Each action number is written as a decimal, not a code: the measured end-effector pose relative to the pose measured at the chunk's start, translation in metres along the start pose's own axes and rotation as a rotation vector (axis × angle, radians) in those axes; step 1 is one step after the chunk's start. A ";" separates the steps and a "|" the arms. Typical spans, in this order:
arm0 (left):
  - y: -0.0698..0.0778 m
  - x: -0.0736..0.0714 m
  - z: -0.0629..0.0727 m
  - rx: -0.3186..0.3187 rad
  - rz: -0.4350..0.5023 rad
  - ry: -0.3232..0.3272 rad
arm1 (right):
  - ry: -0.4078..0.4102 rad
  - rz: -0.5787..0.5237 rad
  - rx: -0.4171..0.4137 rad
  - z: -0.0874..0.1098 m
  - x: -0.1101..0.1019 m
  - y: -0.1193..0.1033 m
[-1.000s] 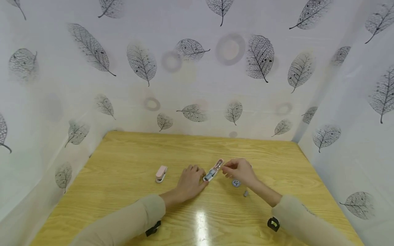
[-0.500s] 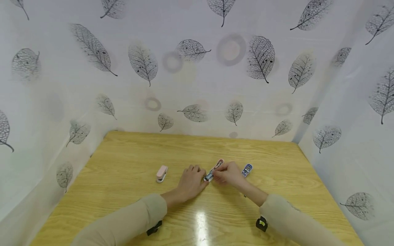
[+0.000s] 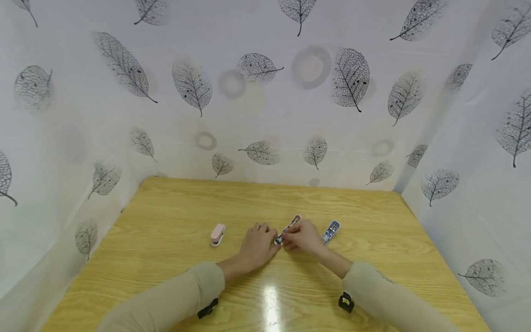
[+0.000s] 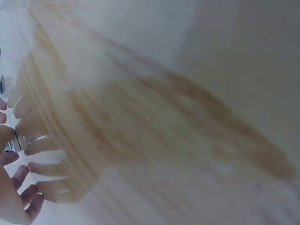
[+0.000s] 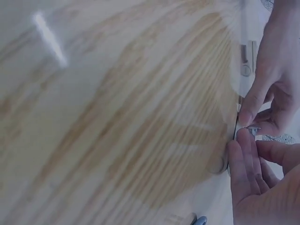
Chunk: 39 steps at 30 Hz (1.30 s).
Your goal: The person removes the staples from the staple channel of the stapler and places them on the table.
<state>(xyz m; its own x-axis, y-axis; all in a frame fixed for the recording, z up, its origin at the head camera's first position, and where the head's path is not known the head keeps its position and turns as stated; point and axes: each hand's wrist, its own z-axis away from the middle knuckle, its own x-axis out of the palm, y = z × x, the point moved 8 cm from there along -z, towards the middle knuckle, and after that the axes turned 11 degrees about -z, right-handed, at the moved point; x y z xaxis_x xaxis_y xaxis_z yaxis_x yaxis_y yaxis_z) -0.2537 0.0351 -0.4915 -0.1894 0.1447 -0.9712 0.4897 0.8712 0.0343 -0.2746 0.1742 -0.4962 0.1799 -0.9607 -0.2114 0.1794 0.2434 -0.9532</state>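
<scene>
A pink-and-white mini stapler [image 3: 296, 218] lies unfolded on the wooden table, its pink end pointing away. My left hand [image 3: 256, 244] grips its near white end between thumb and fingers. Over the stapler's near half, my right hand [image 3: 304, 237] has thumb and fingertips pinched together, covering much of its middle. In the right wrist view, a small silvery metal piece [image 5: 253, 130], like a short strip of staples, shows at the fingertips of the right hand [image 5: 267, 187]. The left hand [image 5: 276, 79] is just beyond it there. Only the left edge of the left wrist view catches fingers.
A closed pink stapler [image 3: 217, 234] stands on the table [image 3: 182, 207] left of the hands. Just right of the right hand lies an open blue stapler [image 3: 331, 232], its lower end near the wrist. Leaf-patterned curtains [image 3: 265, 115] hang behind and at both sides.
My right hand has moved left and nearer, from beside the open stapler to over its near half. The blue stapler has come into view behind it. My left hand has stayed put.
</scene>
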 end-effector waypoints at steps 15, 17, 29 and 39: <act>0.001 -0.004 0.001 0.006 -0.010 0.005 | -0.031 -0.062 0.050 -0.002 0.004 0.002; 0.001 -0.004 0.001 0.005 -0.014 0.003 | -0.051 -0.080 0.059 -0.001 0.006 0.001; 0.001 -0.002 0.000 0.000 -0.011 -0.003 | -0.060 -0.116 0.069 0.008 -0.018 -0.001; 0.000 -0.001 -0.002 -0.005 0.011 -0.016 | -0.167 -0.109 0.147 0.037 -0.023 0.014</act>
<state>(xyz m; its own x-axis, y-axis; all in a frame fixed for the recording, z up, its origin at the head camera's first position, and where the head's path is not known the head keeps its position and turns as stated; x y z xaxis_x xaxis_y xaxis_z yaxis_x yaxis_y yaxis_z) -0.2550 0.0355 -0.4905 -0.1702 0.1468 -0.9744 0.4873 0.8720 0.0462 -0.2405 0.2048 -0.4963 0.3071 -0.9499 -0.0582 0.3437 0.1677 -0.9240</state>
